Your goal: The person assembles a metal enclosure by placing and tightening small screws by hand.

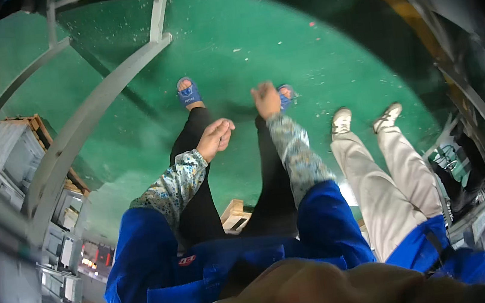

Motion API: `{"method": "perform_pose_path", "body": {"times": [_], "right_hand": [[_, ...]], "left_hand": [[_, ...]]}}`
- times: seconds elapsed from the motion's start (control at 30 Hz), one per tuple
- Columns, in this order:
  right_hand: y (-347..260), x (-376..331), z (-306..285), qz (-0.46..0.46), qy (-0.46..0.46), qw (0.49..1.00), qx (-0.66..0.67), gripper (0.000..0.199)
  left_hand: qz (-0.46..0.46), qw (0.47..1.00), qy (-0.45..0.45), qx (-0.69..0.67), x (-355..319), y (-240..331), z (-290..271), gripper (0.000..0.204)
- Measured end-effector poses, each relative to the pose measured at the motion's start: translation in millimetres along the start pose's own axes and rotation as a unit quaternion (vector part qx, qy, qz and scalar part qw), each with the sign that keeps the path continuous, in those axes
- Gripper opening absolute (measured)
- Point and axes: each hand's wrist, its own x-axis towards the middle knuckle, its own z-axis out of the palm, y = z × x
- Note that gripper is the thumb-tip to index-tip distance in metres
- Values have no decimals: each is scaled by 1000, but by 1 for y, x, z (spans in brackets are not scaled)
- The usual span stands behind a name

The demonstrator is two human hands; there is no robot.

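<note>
Grey, smooth and thick, the curved rail [84, 119] lies to the left of both hands, its long axis sweeping from the far side, where a thinner upright [161, 10] joins it, down toward the near left. The lens bends straight edges, so its true curve is uncertain. The left grip [215, 139] is the nearer one, with a gap of floor between it and the rail; the right grip [266, 100] sits farther to the right and a little farther out. Neither touches the rail.

The left fingers are curled inward, the right ones loosely bent and somewhat blurred; I cannot tell whether either closes on something small. No larger object shows in them.

Both forearms wear loose, gathered sleeves [178, 180] of speckled floral cloth, below plain blue upper sleeves [328, 219]. Past the hands, the glossy green floor [229, 44] is dotted with pale scraps. Rounded blue open-toed slippers [188, 93] end the matt black trouser legs [193, 151], and a boxy, wood-coloured block [236, 215] shows between them on the near side. At right stands a co-worker in creased, pale trousers [374, 190] and light shoes [342, 121]. Grey, box-shaped pieces [62, 288] are stacked at the near left.
</note>
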Motion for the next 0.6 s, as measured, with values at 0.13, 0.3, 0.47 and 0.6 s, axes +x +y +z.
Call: {"method": "perform_pose_path", "body": {"times": [0.13,0.3,0.47,0.6], "right_hand": [[43,94,102,234,39,955,179,36],[29,148,177,321,113,884,319,33],[80,142,188,280,159,935,149,17],[72,97,140,178,137,964,143,8]], "left_hand": [[25,997,62,-44,47,0,-32,24],[157,945,114,263,45,14,-47,24],[135,948,107,267,50,2,-51,22],[98,966,121,208,55,-13,-60,22]]}}
